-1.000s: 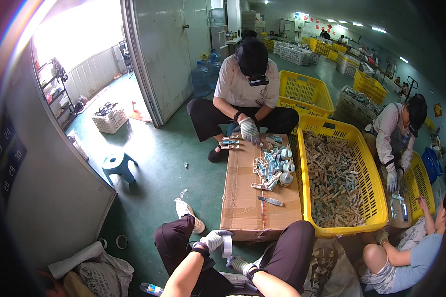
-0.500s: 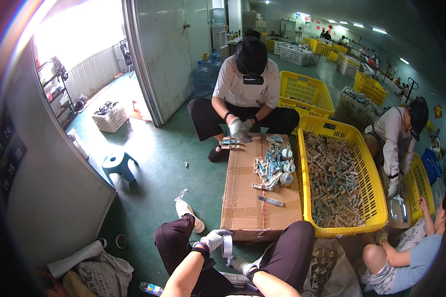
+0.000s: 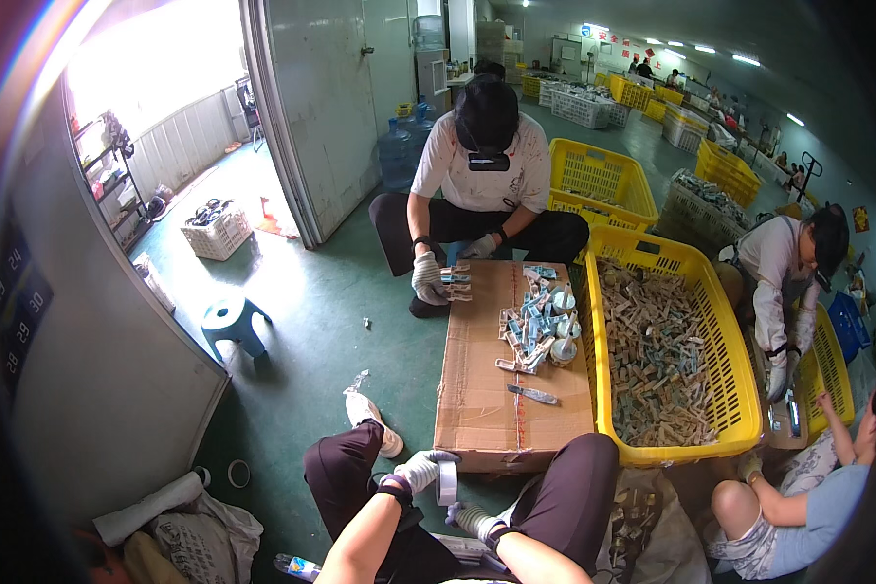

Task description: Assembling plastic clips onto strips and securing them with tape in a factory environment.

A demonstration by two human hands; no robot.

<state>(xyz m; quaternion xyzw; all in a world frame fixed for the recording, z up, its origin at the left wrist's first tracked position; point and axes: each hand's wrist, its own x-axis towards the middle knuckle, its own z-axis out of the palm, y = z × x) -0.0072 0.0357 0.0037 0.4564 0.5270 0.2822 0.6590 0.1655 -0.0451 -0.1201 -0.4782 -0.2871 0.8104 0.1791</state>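
Observation:
My left hand, in a striped knit glove, is closed around a roll of pale tape above my lap, between my knees. Just below and to the right of the roll is my right hand, also gloved. Its fingers are curled in; what they pinch, if anything, is too small to make out. In front of my knees a cardboard box carries a heap of light-blue and beige clip-like pieces. Rounded white pieces lie at the heap's right side. A grey knife-like tool rests nearer me.
Beside the box stands a yellow crate full of similar pieces. Across from me a gloved co-worker sits by a row of clips. Two more people sit at right. A blue stool and a tape roll are on the floor at left.
The co-worker opposite has parted their hands; one has moved left to the clips at the box's edge. The far-right person's head and arms have shifted. My hands and the tape roll stay put.

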